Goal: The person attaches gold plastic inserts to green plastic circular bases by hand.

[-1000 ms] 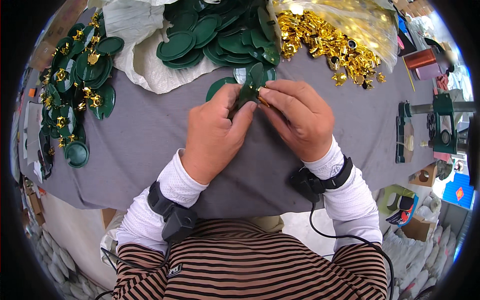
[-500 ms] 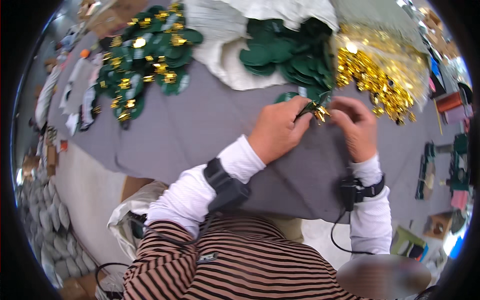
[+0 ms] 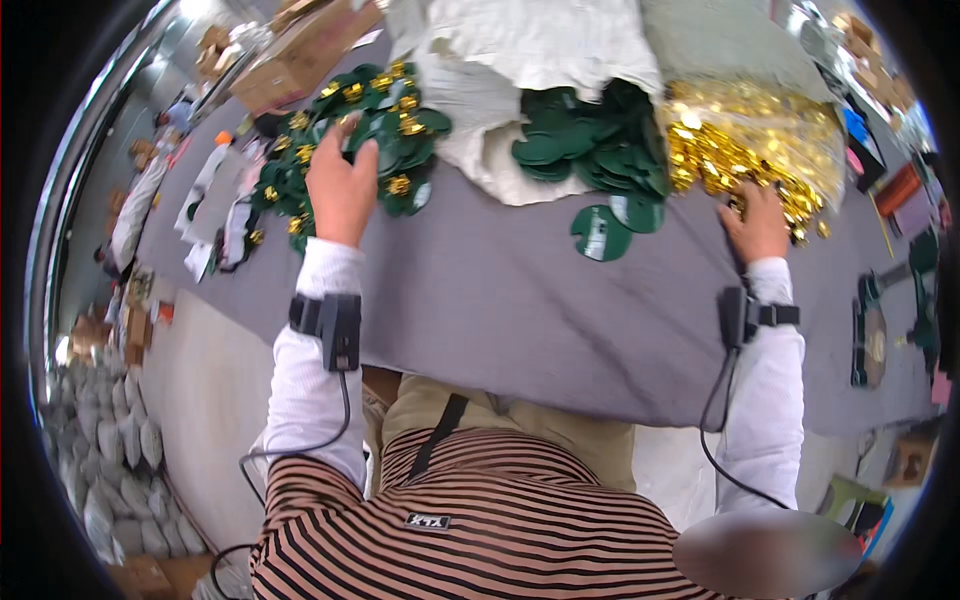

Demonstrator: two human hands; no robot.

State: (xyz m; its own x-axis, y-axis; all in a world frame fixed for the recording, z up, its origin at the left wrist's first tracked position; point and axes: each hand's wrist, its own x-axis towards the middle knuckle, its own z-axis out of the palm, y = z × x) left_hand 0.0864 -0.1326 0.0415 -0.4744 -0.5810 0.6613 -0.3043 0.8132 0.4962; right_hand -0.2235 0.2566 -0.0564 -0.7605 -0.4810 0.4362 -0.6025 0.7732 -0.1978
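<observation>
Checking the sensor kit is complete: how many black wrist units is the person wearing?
2. One black wrist unit is strapped on the left forearm, the other wrist unit on the right, each with a cable hanging down.

A matt grey cloth (image 3: 520,300) is spread over the bench. The green discs (image 3: 590,150) look like smooth, slightly glossy plastic; the gold pieces (image 3: 740,160) shine like polished metal. Crumpled white paper (image 3: 530,60) lies matt near the far edge.
</observation>
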